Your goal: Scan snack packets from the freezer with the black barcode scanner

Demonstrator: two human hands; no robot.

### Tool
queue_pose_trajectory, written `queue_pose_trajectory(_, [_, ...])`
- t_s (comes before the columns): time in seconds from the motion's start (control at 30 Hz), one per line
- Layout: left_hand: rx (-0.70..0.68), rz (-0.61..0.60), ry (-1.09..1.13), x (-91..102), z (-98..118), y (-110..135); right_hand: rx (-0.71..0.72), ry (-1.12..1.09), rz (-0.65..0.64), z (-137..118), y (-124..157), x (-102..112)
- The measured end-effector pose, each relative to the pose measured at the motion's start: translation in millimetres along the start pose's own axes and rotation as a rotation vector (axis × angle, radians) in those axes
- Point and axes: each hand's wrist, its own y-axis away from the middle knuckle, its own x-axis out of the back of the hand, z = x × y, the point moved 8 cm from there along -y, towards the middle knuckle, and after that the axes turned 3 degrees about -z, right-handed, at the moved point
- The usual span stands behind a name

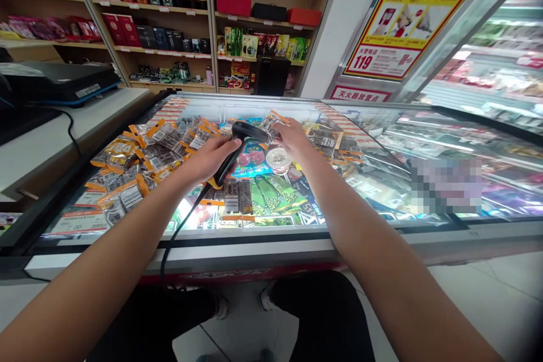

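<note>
My left hand (211,157) is closed round the handle of a black barcode scanner (245,137) with an orange trim, its cable trailing down over the freezer's front edge. The scanner's head points right toward my right hand (292,138). That hand is closed on a clear snack packet with orange edges (271,124), held just above the glass lid of the chest freezer (263,240). A small round white-lidded cup (278,159) sits on the glass below my right hand.
Many orange-edged snack packets (136,161) lie heaped on the freezer's left half. A white counter (63,130) with a black device stands at left. Wooden shelves (169,11) with boxes and bottles stand behind. An upright fridge door (487,51) is at right.
</note>
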Motion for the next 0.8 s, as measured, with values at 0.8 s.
queue_pose_trajectory(0.8, [-0.089, 0.131, 0.089, 16.7, 14, 1, -0.019, 1.282, 0.198, -36, 24, 35])
